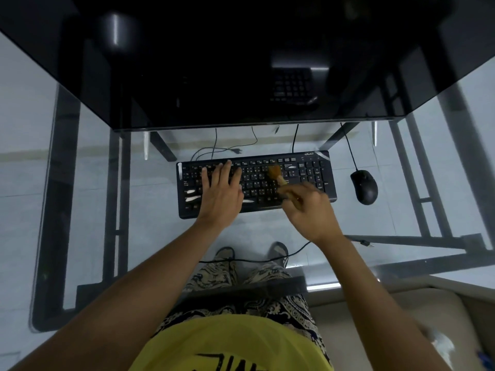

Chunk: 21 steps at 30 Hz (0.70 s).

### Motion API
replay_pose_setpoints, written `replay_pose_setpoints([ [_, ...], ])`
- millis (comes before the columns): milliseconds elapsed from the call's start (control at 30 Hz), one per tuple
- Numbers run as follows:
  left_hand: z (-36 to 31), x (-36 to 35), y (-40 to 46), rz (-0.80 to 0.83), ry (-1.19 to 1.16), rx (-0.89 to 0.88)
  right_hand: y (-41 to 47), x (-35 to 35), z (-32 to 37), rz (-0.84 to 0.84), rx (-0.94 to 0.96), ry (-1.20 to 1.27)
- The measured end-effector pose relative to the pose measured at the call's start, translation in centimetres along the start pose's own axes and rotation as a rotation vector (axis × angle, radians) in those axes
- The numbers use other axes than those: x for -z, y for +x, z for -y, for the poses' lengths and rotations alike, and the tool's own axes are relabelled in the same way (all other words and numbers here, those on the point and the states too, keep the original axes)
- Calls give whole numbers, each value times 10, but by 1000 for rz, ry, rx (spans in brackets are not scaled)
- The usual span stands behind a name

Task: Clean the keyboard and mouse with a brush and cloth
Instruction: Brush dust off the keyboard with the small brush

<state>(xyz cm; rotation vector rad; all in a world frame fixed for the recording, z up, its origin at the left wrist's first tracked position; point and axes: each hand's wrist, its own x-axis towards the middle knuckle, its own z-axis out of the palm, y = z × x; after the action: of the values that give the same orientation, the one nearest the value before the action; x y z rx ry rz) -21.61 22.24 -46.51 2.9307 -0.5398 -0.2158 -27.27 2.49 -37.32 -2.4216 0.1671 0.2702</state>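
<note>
A black keyboard (308, 175) lies on a glass desk (267, 226) in front of me. My left hand (221, 191) rests flat on its left half, fingers spread over the keys. My right hand (310, 210) grips a small brush (277, 175) with light-brown bristles; the bristles touch the keys near the middle-right of the keyboard. A black wired mouse (364, 186) sits to the right of the keyboard, apart from both hands. No cloth is visible.
A large dark monitor (241, 62) looms above the keyboard at the back. Cables (222, 149) trail behind the keyboard. Through the glass I see the black desk frame (117, 196), my patterned trousers and sandalled feet. A beige seat (401, 317) is at lower right.
</note>
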Motion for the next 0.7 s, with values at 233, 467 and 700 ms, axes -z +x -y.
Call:
replay_pose_setpoints([
  [233, -19, -5, 2, 37, -26, -64, -4, 5, -16, -4, -32, -114],
  [467, -41, -10, 8, 93, -2, -115, 2, 19, -32, 86, -67, -75],
  [700, -57, -9, 9, 80, -7, -21, 10, 27, -39, 242, 6, -159],
])
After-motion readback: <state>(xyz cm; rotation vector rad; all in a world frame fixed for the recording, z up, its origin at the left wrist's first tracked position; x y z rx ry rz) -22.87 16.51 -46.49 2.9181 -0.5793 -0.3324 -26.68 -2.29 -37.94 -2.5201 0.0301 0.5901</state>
